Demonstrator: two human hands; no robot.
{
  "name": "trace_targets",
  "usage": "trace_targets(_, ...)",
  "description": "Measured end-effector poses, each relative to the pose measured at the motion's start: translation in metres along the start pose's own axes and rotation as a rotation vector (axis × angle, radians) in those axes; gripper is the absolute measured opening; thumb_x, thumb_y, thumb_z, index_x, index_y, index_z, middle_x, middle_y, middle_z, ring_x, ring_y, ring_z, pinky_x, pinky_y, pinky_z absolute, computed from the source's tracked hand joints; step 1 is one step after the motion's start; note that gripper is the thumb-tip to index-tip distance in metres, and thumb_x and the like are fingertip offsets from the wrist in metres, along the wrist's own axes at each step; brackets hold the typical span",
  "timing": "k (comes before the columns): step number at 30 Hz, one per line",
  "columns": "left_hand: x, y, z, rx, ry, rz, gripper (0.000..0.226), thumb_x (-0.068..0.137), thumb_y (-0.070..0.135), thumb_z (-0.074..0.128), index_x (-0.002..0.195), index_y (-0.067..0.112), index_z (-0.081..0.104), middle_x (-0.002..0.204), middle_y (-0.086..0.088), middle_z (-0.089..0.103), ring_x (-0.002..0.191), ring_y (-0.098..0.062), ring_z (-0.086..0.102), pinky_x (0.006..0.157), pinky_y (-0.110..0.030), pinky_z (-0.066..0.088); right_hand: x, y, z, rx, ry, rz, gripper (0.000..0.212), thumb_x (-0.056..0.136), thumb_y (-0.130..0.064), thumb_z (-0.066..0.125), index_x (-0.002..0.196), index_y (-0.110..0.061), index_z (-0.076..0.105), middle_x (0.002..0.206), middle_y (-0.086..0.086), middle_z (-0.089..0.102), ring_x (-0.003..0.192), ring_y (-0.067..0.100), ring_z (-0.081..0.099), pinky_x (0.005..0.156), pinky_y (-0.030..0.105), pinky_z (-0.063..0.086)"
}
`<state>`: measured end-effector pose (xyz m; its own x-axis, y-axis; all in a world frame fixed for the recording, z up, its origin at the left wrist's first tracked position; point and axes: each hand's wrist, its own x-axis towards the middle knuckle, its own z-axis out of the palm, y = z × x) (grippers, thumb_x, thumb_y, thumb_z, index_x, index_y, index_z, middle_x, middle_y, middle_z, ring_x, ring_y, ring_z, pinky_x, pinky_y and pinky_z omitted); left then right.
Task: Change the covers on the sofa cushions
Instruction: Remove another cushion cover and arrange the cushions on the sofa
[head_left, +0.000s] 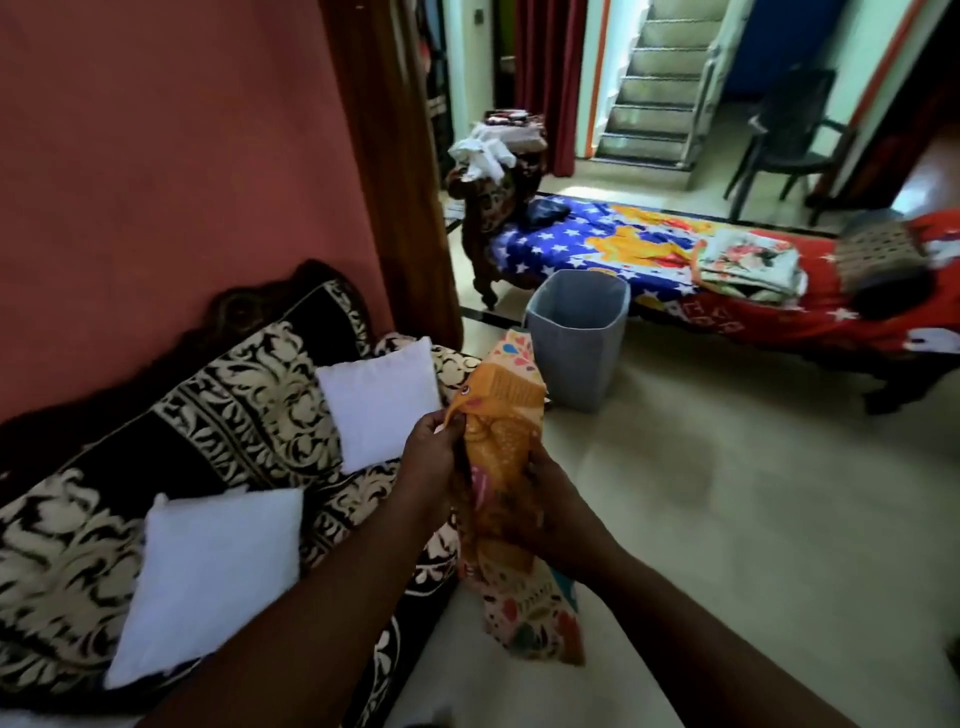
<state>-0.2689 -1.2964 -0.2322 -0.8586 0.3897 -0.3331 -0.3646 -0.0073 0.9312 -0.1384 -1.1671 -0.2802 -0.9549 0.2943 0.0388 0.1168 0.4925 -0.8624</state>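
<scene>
- Gripping a bunched orange patterned cushion cover (503, 467), both hands meet above the front edge of the sofa: the left hand (434, 457) pinches its upper edge, and the right hand (553, 512) has its fingers curled round the cloth lower down.
- The cover's loose end hangs below the hands, over the pale floor (727, 493).
- On the sofa (249, 415), draped in black-and-cream patterned fabric, lie two bare white cushions: the nearer cushion (208, 582) towards its near end, the farther cushion (382, 402) close to its far end.
- A grey bin (576, 338) stands on the floor beyond the cover.
- Farther off, a daybed (597, 234) with a starred blue and red sheet carries folded cloths (748, 262).
</scene>
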Motion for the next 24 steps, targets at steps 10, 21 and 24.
trace_targets(10, 0.099, -0.002, 0.135, -0.054, -0.324, 0.057, 0.039, 0.098, 0.016, 0.063, 0.134, 0.024, 0.05, 0.128, -0.021, 0.064, 0.113, -0.034, 0.067, 0.099, -0.056, 0.052, 0.059, 0.066, -0.097, -0.351, 0.156, 0.24, 0.043, 0.095, -0.054, 0.056, 0.133, -0.034, 0.052, 0.121, 0.003, 0.069, 0.105, 0.026, 0.067, 0.085, 0.042, 0.055)
trace_targets(21, 0.26, -0.008, 0.183, 1.072, -0.707, 0.785, 0.138, 0.065, 0.07, 0.077, 0.155, 0.039, -0.022, 0.17, 0.0, 0.002, 0.154, -0.027, 0.016, 0.117, -0.054, 0.031, 0.209, 0.1, -0.194, -0.22, 0.271, 0.304, 0.018, 0.086, -0.029, 0.074, 0.096, -0.034, 0.06, 0.087, -0.007, 0.067, 0.079, 0.011, 0.064, 0.071, 0.034, 0.049)
trace_targets(24, 0.282, -0.001, 0.211, 0.865, -0.64, 0.585, 0.116, 0.064, 0.066, 0.078, 0.156, 0.044, 0.012, 0.15, -0.002, 0.05, 0.126, -0.024, 0.058, 0.097, -0.044, 0.052, 0.236, 0.103, -0.204, 0.012, 0.37, 0.269, 0.047, 0.086, -0.041, 0.075, 0.127, -0.03, 0.055, 0.114, -0.004, 0.067, 0.102, 0.012, 0.066, 0.087, 0.035, 0.056)
